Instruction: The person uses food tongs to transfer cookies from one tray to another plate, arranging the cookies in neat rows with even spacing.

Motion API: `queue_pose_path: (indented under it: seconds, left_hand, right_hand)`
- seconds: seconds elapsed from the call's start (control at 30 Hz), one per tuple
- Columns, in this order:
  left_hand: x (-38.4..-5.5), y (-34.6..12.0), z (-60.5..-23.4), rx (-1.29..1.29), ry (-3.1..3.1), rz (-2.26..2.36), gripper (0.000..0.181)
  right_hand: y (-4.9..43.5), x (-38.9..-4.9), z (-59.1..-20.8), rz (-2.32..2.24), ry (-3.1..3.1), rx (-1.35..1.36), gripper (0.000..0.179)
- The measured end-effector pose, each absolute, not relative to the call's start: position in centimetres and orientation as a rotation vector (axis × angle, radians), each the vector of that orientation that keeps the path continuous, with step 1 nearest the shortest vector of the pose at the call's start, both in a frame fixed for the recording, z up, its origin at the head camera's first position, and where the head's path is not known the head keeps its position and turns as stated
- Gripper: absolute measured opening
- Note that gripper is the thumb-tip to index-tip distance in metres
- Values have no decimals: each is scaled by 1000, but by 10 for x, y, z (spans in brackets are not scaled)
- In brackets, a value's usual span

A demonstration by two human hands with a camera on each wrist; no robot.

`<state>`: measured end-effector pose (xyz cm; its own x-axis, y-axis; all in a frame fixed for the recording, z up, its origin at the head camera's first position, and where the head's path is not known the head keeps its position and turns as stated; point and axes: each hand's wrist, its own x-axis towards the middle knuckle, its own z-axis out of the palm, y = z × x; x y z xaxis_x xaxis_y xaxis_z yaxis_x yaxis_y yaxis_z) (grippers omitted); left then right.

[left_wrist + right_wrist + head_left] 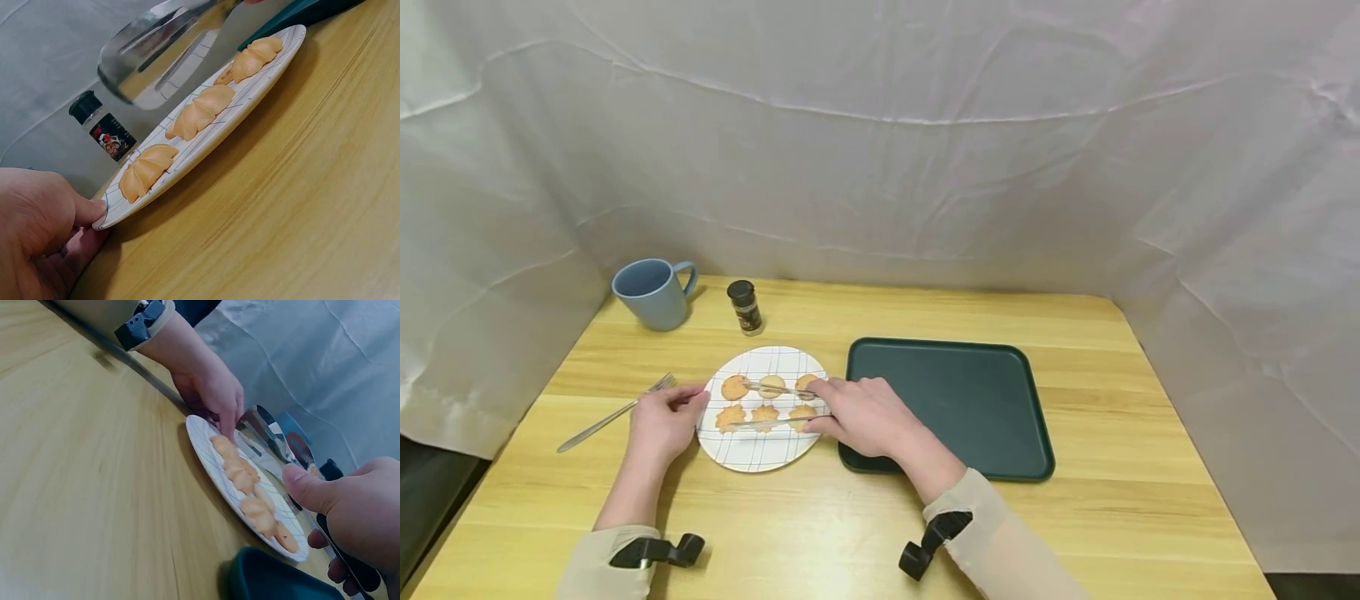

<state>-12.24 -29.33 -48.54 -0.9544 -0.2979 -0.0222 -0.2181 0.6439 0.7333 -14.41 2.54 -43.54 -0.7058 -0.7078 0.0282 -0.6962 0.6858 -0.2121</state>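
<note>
A round white plate (758, 457) with a checked line pattern carries several cookies in two rows, round ones (734, 387) at the far side and fluted ones (764, 416) nearer. On its left rim, my left hand (664, 423) pinches the edge between thumb and fingers. My right hand (872, 412) grips a pair of metal tongs (153, 59), reaching in from the right over the plate. The two arms of the tongs are spread apart, with nothing between their tips. In the left wrist view the tongs hang above the cookies without touching them.
A dark green tray (955, 408) lies to the right of the plate, partly under my right hand. A fork (610, 422) rests left of it, beside my left hand. Behind stand a blue mug (658, 296) and a black-capped spice jar (747, 308). Pale cloth (880, 183) hangs around the table.
</note>
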Motion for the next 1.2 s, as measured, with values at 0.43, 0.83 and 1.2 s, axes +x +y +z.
queue_pose_path:
  seconds: [0.43,0.83,1.2]
  left_hand:
    - [-122,-293,-485,434,-2755,-1211,34]
    - [-122,-293,-483,445,-2755,-1222,35]
    - [-122,-293,-485,449,-2753,-1194,34]
  right_hand:
    - [64,-139,-429,-448,2888,-1119,58]
    - [112,-132,-423,-482,2974,-965,64]
    - [165,-124,-424,-550,3047,-810,60]
